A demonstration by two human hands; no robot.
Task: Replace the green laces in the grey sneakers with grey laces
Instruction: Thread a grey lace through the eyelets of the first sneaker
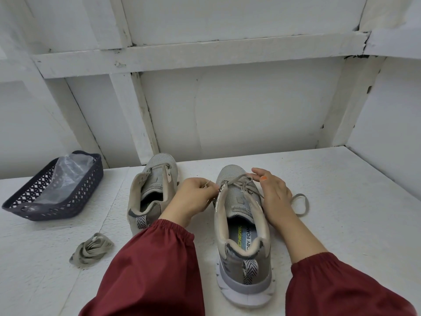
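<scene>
Head view shows us two grey sneakers on the white surface (341,224), heels toward us. The laced sneaker (242,226) stands at 5 o'clock of centre, and the other sneaker (152,192), its eyelets bare, stands just beside it at 9 o'clock. We see the left hand (193,198) between the two, pinching an end of the lace (239,182) at the laced sneaker's left eyelets. The right hand (274,193) rests against that sneaker's right side with its fingers at the lace crossings; we cannot tell whether it grips. A loop of the same lace lies on the surface at 3 o'clock of this hand. A bundled lace (91,250) lies at 8 o'clock of centre. A dark basket (88,185) holding a plastic bag (68,176) sits at 9 o'clock.
</scene>
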